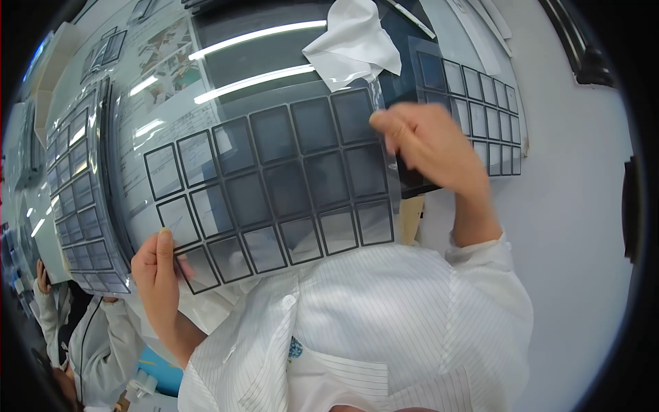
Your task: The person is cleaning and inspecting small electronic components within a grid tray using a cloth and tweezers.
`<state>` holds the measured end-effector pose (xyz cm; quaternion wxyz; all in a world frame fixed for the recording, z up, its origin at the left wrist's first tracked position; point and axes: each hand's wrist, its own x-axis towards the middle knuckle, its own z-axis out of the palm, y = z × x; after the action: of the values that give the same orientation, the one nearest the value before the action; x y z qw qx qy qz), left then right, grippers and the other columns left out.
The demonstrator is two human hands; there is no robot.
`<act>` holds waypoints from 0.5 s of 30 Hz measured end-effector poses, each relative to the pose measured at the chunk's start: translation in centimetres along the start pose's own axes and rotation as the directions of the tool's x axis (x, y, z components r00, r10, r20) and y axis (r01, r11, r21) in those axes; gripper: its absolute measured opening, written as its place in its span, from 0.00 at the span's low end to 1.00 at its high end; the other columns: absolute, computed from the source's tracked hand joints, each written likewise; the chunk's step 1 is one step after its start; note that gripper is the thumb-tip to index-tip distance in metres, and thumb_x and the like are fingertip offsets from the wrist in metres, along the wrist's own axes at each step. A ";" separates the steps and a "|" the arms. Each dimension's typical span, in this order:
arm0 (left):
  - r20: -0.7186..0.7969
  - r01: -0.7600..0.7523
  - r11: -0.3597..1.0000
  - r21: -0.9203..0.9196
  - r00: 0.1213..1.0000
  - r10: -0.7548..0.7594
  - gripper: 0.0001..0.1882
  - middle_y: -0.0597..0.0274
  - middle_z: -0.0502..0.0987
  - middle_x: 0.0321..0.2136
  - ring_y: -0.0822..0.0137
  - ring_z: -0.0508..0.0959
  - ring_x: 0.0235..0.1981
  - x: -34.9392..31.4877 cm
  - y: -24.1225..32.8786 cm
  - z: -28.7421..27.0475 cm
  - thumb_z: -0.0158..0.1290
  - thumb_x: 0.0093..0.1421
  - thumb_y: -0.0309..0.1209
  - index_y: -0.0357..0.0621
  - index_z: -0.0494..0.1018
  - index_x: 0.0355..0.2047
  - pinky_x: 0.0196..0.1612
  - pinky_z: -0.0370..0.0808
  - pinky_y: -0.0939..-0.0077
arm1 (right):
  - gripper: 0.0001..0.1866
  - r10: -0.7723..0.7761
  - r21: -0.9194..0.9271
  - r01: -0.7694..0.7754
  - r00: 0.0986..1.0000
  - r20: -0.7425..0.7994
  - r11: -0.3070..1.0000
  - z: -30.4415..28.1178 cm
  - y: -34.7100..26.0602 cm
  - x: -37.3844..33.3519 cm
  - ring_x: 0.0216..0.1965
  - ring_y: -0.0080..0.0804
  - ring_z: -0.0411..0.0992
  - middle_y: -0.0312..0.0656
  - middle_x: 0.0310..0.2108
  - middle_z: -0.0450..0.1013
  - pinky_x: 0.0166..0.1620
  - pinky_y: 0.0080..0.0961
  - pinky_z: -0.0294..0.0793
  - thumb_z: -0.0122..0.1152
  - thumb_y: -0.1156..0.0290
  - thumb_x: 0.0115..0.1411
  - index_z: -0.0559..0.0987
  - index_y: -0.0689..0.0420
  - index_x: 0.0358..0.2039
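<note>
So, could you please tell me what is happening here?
A person's left hand holds a clear sheet with black-framed rectangles near its lower left corner. The right hand, blurred, is by the upper right corner; its grip is unclear. A white cloth lies beyond, with similar sheets at left.

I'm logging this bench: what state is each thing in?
Gridded sheet: held at its left edge
Left hand: pinching the sheet
Right hand: curled, blurred, grip unclear
White cloth: crumpled, lying beyond the sheet
Left-side gridded sheets: stacked
Right-side gridded panel: partly hidden
</note>
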<state>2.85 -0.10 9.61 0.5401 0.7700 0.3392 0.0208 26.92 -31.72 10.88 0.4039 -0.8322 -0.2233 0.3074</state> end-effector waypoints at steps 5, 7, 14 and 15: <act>-0.038 0.015 1.000 0.021 0.999 -0.014 0.20 0.69 0.69 0.11 0.81 0.65 0.12 -0.8 1.2 0.8 0.47 0.70 0.39 0.41 0.71 0.23 0.17 0.58 0.85 | 0.09 -0.671 -0.754 0.267 0.682 -0.293 0.600 -4.3 -0.2 5.5 0.31 0.29 0.72 0.39 0.28 0.71 0.34 0.24 0.69 0.56 0.68 0.66 0.75 0.59 0.42; -0.061 0.039 0.999 0.005 0.997 -0.038 0.20 0.67 0.70 0.11 0.81 0.64 0.11 -0.8 1.4 1.0 0.47 0.70 0.40 0.40 0.71 0.23 0.16 0.57 0.85 | 0.05 -0.739 -0.725 0.344 0.587 -0.329 0.596 -3.9 -2.8 7.1 0.36 0.44 0.72 0.47 0.35 0.73 0.38 0.33 0.70 0.60 0.73 0.58 0.79 0.59 0.32; -0.049 0.082 0.995 0.052 0.996 -0.080 0.22 0.65 0.71 0.10 0.80 0.64 0.09 -0.8 1.8 0.6 0.47 0.70 0.42 0.40 0.71 0.22 0.14 0.57 0.84 | 0.06 -0.661 -0.611 0.477 0.742 -0.106 0.632 -8.4 -0.2 12.9 0.45 0.33 0.70 0.44 0.49 0.71 0.47 0.29 0.70 0.61 0.73 0.56 0.79 0.57 0.35; -0.041 0.075 0.996 0.038 0.996 -0.074 0.22 0.65 0.72 0.11 0.80 0.64 0.09 -0.7 1.9 0.7 0.47 0.70 0.42 0.40 0.71 0.22 0.14 0.57 0.84 | 0.04 -0.511 -0.282 0.447 0.831 -0.219 0.849 -8.9 -0.2 12.5 0.45 0.28 0.69 0.43 0.51 0.71 0.47 0.27 0.70 0.59 0.74 0.57 0.78 0.57 0.34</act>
<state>3.58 -1.37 11.19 0.5182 0.7668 0.3787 0.0091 41.98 -28.60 11.20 0.4020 -0.8236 -0.3974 0.0458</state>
